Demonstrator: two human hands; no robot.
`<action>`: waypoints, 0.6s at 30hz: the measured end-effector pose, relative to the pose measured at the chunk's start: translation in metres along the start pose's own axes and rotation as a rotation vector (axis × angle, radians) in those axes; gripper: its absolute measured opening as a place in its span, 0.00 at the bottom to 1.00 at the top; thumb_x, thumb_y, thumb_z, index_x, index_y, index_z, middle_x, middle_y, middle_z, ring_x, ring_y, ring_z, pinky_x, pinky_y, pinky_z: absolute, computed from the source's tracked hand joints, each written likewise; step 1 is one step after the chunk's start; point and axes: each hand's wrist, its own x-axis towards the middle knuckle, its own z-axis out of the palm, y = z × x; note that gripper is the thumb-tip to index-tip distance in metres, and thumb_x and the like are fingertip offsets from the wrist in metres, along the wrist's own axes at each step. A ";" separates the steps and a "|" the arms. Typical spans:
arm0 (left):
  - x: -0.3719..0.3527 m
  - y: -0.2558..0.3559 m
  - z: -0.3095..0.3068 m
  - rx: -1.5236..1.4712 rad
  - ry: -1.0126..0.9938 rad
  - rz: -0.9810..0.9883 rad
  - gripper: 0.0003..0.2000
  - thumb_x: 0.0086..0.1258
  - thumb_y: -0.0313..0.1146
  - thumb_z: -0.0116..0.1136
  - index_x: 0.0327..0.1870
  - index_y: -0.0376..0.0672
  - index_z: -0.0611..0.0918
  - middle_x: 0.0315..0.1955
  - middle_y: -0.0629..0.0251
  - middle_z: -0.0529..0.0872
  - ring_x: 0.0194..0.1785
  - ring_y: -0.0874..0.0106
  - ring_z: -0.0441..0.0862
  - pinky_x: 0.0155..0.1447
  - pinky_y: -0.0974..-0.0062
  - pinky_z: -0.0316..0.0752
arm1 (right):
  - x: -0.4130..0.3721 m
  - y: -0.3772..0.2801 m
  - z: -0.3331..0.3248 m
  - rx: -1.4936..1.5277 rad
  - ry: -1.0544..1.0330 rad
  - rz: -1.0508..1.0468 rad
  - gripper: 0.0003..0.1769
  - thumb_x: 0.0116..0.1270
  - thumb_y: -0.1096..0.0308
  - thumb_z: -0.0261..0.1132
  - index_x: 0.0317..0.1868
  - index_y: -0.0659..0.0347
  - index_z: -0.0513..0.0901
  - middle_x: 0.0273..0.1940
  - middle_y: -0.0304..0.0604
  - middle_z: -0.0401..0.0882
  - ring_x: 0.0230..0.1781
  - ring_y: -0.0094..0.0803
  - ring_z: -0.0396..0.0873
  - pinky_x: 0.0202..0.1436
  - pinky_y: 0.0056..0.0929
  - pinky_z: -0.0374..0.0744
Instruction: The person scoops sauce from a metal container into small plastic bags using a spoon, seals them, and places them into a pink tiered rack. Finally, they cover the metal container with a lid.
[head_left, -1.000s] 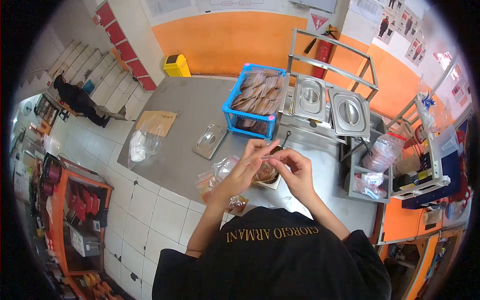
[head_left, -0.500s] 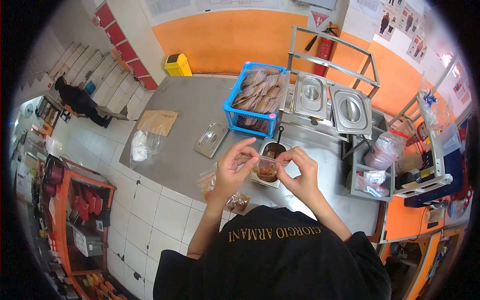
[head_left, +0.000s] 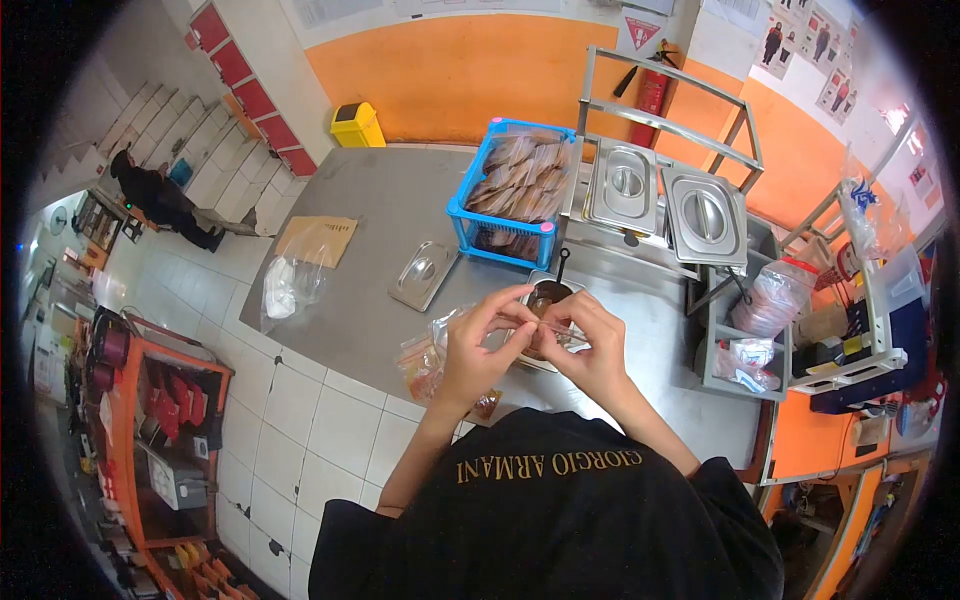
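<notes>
My left hand and my right hand meet at the fingertips over a metal container of brown sauce. Both pinch the upper edge of a small clear plastic bag, mostly hidden by the fingers. A dark ladle stands in the container, its handle pointing away from me. Beside my left wrist lie clear bags with reddish-brown contents, partly covered by my forearm.
A blue basket full of flat packets stands beyond my hands. A loose steel lid lies left of it; lidded steel pans sit right. A brown paper piece and plastic bag lie farther left. Another person stands near stairs.
My hands have drawn together, with the right moving left toward the left fingertips. The bag's top edge, stretched between them before, is now mostly covered by fingers.
</notes>
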 end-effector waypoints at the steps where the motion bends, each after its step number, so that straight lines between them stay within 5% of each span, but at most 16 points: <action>1: -0.001 0.001 0.000 0.000 -0.001 -0.002 0.20 0.58 0.18 0.58 0.54 0.36 0.75 0.33 0.62 0.84 0.38 0.77 0.82 0.45 0.79 0.78 | 0.000 0.000 0.000 0.000 0.000 0.002 0.07 0.46 0.79 0.67 0.27 0.66 0.78 0.26 0.43 0.77 0.26 0.36 0.76 0.30 0.28 0.74; 9: -0.005 -0.004 -0.017 -0.108 0.258 -0.053 0.15 0.62 0.19 0.56 0.51 0.35 0.75 0.34 0.66 0.80 0.40 0.79 0.78 0.44 0.81 0.76 | -0.003 0.008 -0.013 -0.023 0.006 0.030 0.07 0.47 0.79 0.67 0.27 0.64 0.78 0.25 0.41 0.77 0.26 0.32 0.75 0.30 0.25 0.73; 12: -0.007 -0.009 -0.027 -0.128 0.204 -0.054 0.13 0.64 0.22 0.55 0.50 0.35 0.74 0.37 0.65 0.77 0.41 0.80 0.77 0.45 0.81 0.75 | -0.004 0.010 -0.015 -0.016 0.012 0.112 0.06 0.47 0.79 0.67 0.26 0.63 0.78 0.24 0.40 0.77 0.25 0.30 0.75 0.31 0.24 0.73; 15: -0.009 -0.020 -0.033 0.063 0.192 -0.058 0.11 0.68 0.25 0.52 0.50 0.35 0.73 0.39 0.65 0.74 0.42 0.79 0.77 0.45 0.83 0.75 | -0.011 0.020 -0.008 0.074 -0.084 0.208 0.11 0.49 0.77 0.67 0.34 0.63 0.77 0.32 0.41 0.78 0.29 0.28 0.74 0.34 0.24 0.74; 18: -0.021 -0.027 -0.037 -0.057 0.212 -0.163 0.12 0.70 0.26 0.48 0.52 0.36 0.69 0.41 0.65 0.72 0.44 0.76 0.78 0.42 0.82 0.77 | -0.030 0.031 0.013 0.247 -0.233 0.386 0.19 0.54 0.75 0.68 0.46 0.62 0.73 0.43 0.41 0.77 0.39 0.26 0.76 0.39 0.25 0.76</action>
